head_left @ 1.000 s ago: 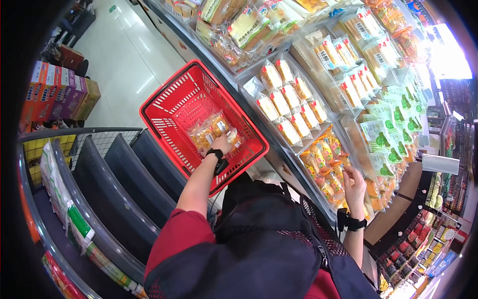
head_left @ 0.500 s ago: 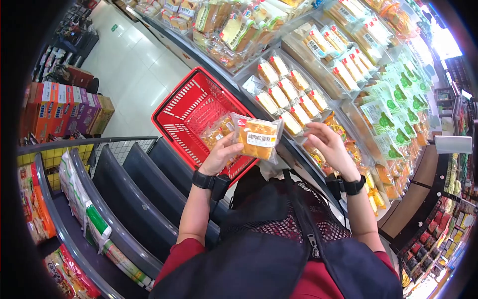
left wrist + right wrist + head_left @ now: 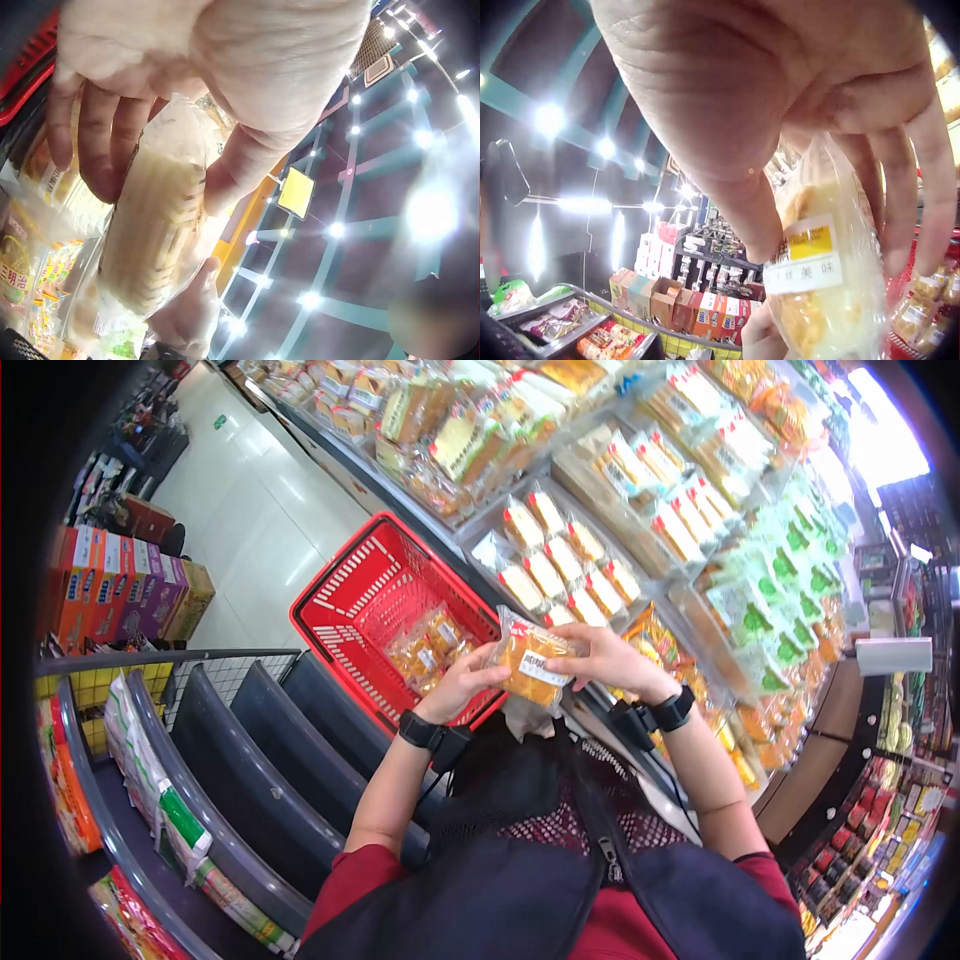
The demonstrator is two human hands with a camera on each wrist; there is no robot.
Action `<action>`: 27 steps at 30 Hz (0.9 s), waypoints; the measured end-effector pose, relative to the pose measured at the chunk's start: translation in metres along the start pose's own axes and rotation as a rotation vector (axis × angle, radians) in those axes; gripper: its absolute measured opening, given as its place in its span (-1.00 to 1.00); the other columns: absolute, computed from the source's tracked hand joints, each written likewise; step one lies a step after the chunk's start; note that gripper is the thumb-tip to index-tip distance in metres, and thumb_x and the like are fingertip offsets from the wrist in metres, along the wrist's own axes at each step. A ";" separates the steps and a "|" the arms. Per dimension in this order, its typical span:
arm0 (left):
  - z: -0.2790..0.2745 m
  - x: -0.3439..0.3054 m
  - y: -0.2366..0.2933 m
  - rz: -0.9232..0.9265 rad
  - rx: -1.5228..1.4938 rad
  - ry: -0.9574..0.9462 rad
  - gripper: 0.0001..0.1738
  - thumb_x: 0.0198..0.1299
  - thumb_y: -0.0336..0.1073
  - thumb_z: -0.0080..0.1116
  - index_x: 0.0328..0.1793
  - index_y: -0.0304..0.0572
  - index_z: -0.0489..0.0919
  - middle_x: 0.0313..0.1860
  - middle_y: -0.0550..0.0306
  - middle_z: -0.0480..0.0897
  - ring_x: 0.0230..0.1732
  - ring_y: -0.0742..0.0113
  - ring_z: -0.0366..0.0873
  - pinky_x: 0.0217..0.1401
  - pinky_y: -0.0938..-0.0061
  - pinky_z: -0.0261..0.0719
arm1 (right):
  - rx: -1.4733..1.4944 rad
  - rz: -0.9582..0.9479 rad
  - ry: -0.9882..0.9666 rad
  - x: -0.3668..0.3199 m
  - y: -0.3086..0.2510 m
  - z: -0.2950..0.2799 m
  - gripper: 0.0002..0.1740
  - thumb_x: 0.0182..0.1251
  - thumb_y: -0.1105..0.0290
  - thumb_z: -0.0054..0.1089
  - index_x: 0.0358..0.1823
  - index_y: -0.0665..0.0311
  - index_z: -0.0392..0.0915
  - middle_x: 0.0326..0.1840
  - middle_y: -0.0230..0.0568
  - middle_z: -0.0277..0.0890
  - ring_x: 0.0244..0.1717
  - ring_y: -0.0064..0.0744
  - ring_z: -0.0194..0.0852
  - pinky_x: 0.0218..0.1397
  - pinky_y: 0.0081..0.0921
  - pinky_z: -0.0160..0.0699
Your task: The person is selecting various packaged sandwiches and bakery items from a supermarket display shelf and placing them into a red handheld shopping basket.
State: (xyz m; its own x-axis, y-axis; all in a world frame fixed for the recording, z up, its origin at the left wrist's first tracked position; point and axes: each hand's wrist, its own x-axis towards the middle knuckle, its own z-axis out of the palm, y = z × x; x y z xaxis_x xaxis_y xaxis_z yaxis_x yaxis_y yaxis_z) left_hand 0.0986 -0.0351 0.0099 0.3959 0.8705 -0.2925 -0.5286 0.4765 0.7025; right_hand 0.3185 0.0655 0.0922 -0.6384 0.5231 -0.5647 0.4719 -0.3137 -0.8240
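Note:
A clear-wrapped packaged cake (image 3: 533,663), golden with a white printed label, is held up in front of the body between both hands. My left hand (image 3: 465,685) pinches one end, its thumb on one face and fingers behind, as the left wrist view shows. At the opposite side my right hand (image 3: 612,662) grips the wrapper, thumb across the front. The right wrist view shows the label (image 3: 802,264) on the cake. Just beyond the left hand is a red shopping basket (image 3: 395,595) holding several similar wrapped cakes (image 3: 430,650).
To the right runs a bakery display with white-and-brown wrapped cakes (image 3: 565,560), green-printed packs (image 3: 780,610) and sliced bread (image 3: 465,445). A dark tiered rack (image 3: 250,760) with bagged goods stands at the left. Cartons (image 3: 130,585) sit beyond it beside the tiled floor (image 3: 260,500).
My left hand lifted a cake out of the basket and brought it before the body. My right hand came from the display side and took hold of it too.

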 end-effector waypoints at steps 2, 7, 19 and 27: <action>-0.002 0.001 -0.001 0.032 -0.019 0.068 -0.38 0.30 -0.14 0.07 0.41 -0.21 0.20 0.26 0.10 0.41 0.21 0.34 0.41 0.25 0.36 0.39 | 0.058 -0.003 0.013 0.012 -0.005 -0.002 -0.39 0.18 0.18 0.34 0.17 0.38 0.41 -0.08 -0.22 0.54 -0.16 -0.57 0.51 -0.37 -0.61 0.62; -0.012 0.010 -0.001 0.175 -0.104 0.270 -0.40 0.33 -0.15 0.02 0.43 -0.11 0.15 0.16 0.11 0.48 0.04 0.44 0.49 0.14 0.46 0.44 | 0.191 -0.067 0.288 0.051 -0.012 -0.019 -0.49 0.21 0.28 0.30 0.15 0.35 0.46 -0.06 -0.19 0.57 -0.15 -0.51 0.57 -0.32 -0.58 0.67; -0.022 0.062 0.017 0.463 0.266 0.532 -0.45 0.26 -0.31 0.13 0.35 -0.24 0.28 0.13 0.09 0.47 0.09 0.42 0.45 0.19 0.49 0.41 | -0.435 -0.361 0.963 0.146 0.027 0.003 -0.39 0.17 0.25 0.30 0.16 0.51 0.37 -0.04 0.21 0.51 -0.12 -0.04 0.58 0.00 -0.30 0.49; -0.039 0.125 0.024 0.427 0.757 0.630 -0.14 0.15 -0.19 0.25 0.48 -0.25 0.04 0.39 -0.18 0.18 0.35 0.06 0.26 0.33 0.35 0.33 | -0.669 -0.441 0.874 0.146 0.053 -0.008 -0.42 0.08 0.37 0.32 0.11 0.50 0.38 -0.04 0.24 0.42 -0.02 0.19 0.43 0.03 -0.15 0.46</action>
State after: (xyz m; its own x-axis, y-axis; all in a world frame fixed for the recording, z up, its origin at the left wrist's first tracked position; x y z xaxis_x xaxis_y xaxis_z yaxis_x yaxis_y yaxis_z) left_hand 0.1058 0.0897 -0.0349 -0.2840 0.9571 -0.0577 0.1569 0.1057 0.9819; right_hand 0.2550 0.1313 -0.0334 -0.3162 0.9276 0.1988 0.7053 0.3700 -0.6046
